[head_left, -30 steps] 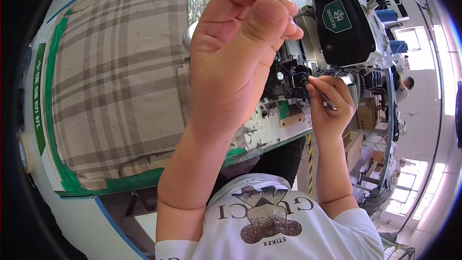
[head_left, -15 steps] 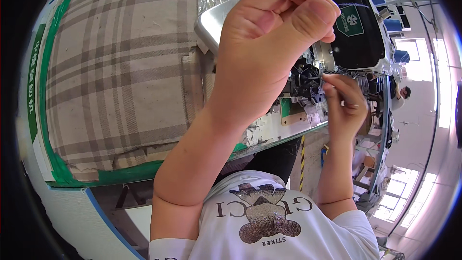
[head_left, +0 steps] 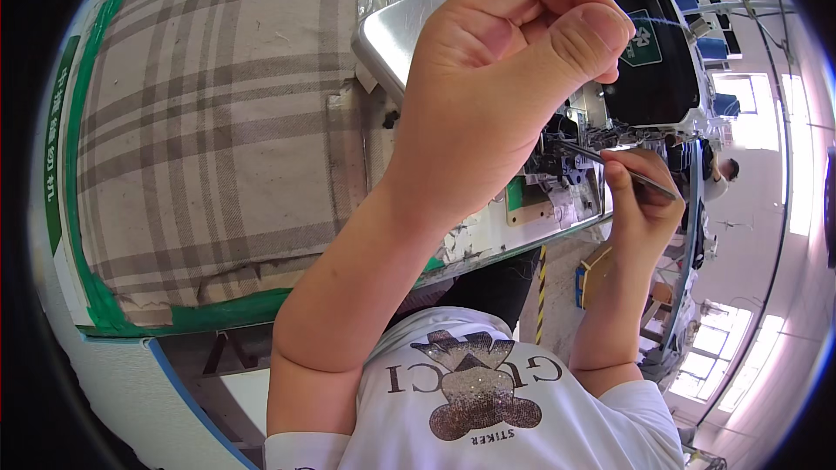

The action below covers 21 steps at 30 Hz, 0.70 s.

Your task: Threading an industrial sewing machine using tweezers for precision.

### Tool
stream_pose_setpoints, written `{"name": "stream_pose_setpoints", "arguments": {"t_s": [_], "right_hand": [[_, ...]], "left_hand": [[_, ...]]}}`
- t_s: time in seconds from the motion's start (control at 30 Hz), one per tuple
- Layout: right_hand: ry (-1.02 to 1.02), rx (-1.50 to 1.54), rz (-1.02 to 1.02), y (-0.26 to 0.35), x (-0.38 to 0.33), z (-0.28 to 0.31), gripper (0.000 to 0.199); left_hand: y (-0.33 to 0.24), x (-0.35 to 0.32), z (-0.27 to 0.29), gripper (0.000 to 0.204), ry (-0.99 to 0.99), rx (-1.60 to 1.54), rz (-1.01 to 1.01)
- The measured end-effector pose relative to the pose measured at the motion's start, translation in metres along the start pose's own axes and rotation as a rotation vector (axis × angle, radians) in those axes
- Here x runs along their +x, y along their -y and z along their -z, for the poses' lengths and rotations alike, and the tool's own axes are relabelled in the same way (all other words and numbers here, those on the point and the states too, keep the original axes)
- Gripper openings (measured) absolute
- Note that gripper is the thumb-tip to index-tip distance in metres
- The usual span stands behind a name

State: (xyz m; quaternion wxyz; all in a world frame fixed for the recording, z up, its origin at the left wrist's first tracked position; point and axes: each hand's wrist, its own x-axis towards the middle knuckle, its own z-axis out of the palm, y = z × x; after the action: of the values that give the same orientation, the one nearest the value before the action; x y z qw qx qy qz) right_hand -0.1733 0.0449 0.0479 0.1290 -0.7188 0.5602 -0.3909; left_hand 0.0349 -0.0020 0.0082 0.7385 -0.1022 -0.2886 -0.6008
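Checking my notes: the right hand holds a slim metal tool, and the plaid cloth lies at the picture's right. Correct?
Not quite: the head view shows the plaid cloth at the picture's left, not its right. The right hand does hold a slim metal tool.

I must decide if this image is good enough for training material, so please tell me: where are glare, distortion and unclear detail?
Head view: the windows at right burn out to white; the metal plate shows a bright sheen; the green tape bows along the rim; detail is hard to tell where the tweezers reach the dark machine parts.
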Motion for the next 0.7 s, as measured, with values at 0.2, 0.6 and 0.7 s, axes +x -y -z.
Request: {"name": "stream_pose_setpoints", "arguments": {"t_s": [0.2,0.6,0.7], "right_hand": [[0.104,-0.21,-0.004,-0.003,0.005,-0.014,0.006],[0.07,-0.34,0.189,0.0,0.009,-0.006,0.004],[-0.043,-0.039,0.015,-0.002,0.006,-0.006,0.007]], "left_hand": [[0.002,-0.001,0.002,0.017,-0.024,0.015,0.019],[0.008,0.004,0.008,0.018,0.024,0.054,-0.016],[0.007,0.004,0.007,0.018,0.013,0.06,-0.015]]}}
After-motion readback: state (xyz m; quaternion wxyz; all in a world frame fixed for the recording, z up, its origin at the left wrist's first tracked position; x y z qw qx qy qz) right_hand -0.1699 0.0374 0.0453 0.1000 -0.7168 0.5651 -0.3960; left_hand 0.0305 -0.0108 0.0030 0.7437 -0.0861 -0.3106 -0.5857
